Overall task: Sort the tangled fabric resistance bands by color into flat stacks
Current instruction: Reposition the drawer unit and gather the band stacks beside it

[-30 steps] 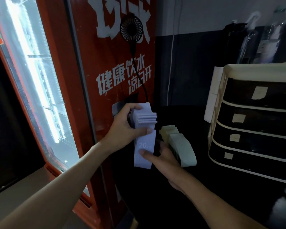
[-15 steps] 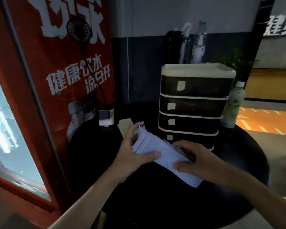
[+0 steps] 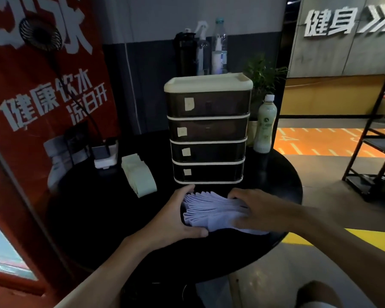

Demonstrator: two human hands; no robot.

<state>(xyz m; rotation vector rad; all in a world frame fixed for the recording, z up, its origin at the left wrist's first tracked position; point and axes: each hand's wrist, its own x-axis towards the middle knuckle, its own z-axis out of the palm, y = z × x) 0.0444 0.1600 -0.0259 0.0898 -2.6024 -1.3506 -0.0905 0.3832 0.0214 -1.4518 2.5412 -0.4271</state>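
Observation:
A stack of lavender fabric bands (image 3: 211,211) lies fanned out on the round black table (image 3: 111,218), just in front of the drawer unit. My left hand (image 3: 176,218) cups the stack's left end, with fingers behind it and the thumb in front. The palm and fingers of my right hand (image 3: 258,210) lie on top of the stack's right part, pressing it down. A separate stack of pale green bands (image 3: 139,176) rests flat on the table further back on the left, untouched.
A four-drawer plastic unit (image 3: 209,130) stands right behind the lavender stack. A green drink bottle (image 3: 265,125) and a plant stand to its right, a white charger block (image 3: 105,156) at the left. A red vending machine (image 3: 31,107) borders the table's left side.
The lavender stack, held up in both hands near the vending machine, has come down onto the table in front of the drawers. My right hand has moved on top of it.

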